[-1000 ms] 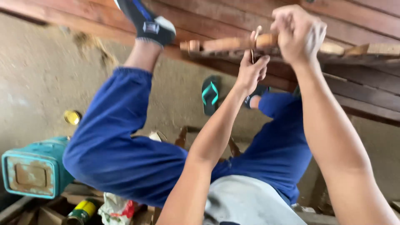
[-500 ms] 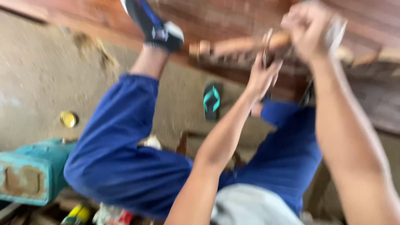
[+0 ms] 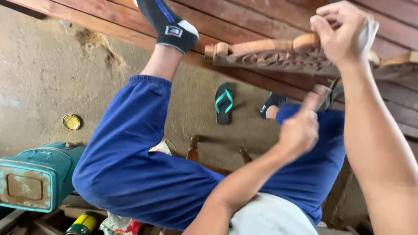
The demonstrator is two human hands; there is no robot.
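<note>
My right hand grips the carved wood piece; my left hand is clenched below it. It looks stiff, its carving fragile, so I'd hold its plain rail.

We're in a woodworking shop here, rough and informal, looks open to the ground. Bare dusty concrete floor with a drift of sawdust near the timber. Reddish planks laid side by side run along the top of the view. There's a carved wooden piece, ornate scrollwork, unfinished and raw. A battered teal metal can sits low on the left, paint flaking, and a round yellow lid lies on the floor. A yellow-and-green tin at the bottom edge. One flip-flop kicked off on the concrete.
</note>
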